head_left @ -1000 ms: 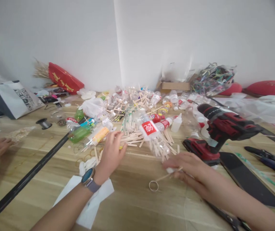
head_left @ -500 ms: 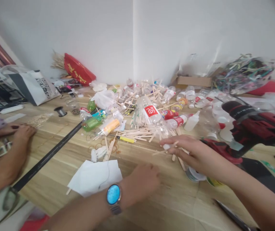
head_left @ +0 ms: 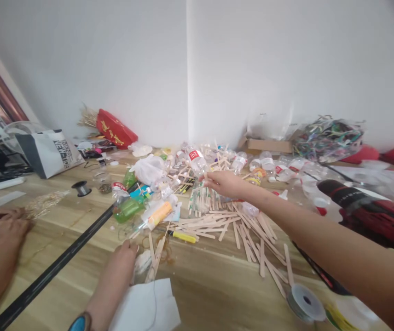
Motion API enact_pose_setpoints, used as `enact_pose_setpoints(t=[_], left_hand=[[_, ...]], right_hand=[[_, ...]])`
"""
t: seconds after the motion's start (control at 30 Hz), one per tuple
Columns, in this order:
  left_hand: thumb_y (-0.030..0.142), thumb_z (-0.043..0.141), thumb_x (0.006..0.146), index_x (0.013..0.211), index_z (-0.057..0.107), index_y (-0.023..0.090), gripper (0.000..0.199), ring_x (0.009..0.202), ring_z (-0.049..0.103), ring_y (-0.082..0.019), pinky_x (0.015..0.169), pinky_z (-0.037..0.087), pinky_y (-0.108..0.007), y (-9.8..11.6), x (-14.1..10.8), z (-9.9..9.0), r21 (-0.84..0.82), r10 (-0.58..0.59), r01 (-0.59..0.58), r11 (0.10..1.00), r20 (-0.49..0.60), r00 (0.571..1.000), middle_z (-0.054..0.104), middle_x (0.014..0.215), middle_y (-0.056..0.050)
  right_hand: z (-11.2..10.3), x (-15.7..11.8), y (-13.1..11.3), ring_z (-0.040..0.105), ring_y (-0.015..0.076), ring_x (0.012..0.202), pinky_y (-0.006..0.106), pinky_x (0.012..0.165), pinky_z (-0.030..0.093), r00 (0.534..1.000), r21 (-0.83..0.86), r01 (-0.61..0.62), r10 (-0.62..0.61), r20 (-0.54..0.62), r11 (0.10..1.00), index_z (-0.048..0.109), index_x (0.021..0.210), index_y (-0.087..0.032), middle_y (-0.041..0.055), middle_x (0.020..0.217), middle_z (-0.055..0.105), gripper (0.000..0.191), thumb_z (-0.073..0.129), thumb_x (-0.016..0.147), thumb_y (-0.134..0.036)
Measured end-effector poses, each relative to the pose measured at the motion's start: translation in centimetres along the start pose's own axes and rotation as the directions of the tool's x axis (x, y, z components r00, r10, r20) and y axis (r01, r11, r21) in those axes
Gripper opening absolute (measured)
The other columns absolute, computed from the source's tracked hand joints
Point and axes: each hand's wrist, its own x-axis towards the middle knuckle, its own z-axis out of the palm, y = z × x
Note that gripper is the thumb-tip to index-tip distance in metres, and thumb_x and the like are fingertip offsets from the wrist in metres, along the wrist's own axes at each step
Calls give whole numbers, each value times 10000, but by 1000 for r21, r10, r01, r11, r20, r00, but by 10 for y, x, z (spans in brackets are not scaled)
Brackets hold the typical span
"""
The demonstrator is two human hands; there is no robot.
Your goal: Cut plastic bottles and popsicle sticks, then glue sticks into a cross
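My right hand (head_left: 224, 185) reaches out over the heap, fingers closed at the neck end of a clear plastic bottle (head_left: 197, 160) with a red label. The bottle tilts, its base pointing up and away. Under it lie wooden craft sticks (head_left: 217, 220) in a loose spread. At lower left, my left hand (head_left: 124, 259) rests low over the table beside a crumpled white piece (head_left: 143, 264), brown rubber bands (head_left: 167, 253) and white paper (head_left: 148, 305). Its fingers are bent and smeared, and whatever they may hold is hidden.
A black strip (head_left: 62, 264) runs diagonally across the table at left. Another person's hands (head_left: 10, 225) work beyond it. A red and black power drill (head_left: 373, 216) and a spool (head_left: 305, 301) stand right. A yellow-handled tool (head_left: 183, 236) and a green bottle (head_left: 128, 209) lie mid-table.
My right hand has carried the bottle away from me and to the left, over the heap. My left hand has moved left, from the table's middle to beside the white paper.
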Motion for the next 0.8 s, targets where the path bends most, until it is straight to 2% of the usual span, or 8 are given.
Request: enact_pose_setpoints(t=[0.2, 0.47, 0.63, 0.8], left_hand=[[-48, 403, 849, 1003, 682, 161, 381, 1023, 656, -220, 866, 447, -294, -3, 11, 12, -34, -28, 29, 999, 16, 999, 690, 1082, -130], [39, 321, 940, 1028, 691, 181, 406, 1044, 655, -263, 863, 471, -367, -7, 13, 16, -66, -24, 27, 997, 55, 998, 704, 1070, -126], [112, 320, 975, 1023, 692, 200, 384, 1022, 659, -254, 853, 475, -365, -10, 14, 22, -103, -49, 54, 993, 54, 997, 710, 1061, -117], [88, 328, 954, 1002, 699, 211, 393, 1007, 661, -258, 855, 471, -372, -17, 18, 31, -125, -45, 55, 991, 77, 996, 715, 1027, -113]], right_hand=[[5, 74, 2, 642, 223, 1019, 437, 865, 551, 998, -173, -16, 26, 61, 985, 602, 1218, -175, 88, 1218, 625, 305, 599, 965, -345], [23, 159, -4, 636, 233, 1037, 447, 869, 549, 996, -346, -75, 85, 12, 935, 589, 1240, -173, 92, 1239, 613, 331, 608, 959, -347], [40, 195, -2, 630, 238, 1053, 454, 878, 544, 992, -407, -122, 103, -68, 905, 588, 1244, -178, 93, 1253, 607, 331, 609, 958, -343], [69, 216, 3, 624, 244, 1069, 462, 887, 540, 984, -442, -157, 102, -146, 883, 584, 1252, -183, 95, 1265, 602, 335, 610, 957, -340]])
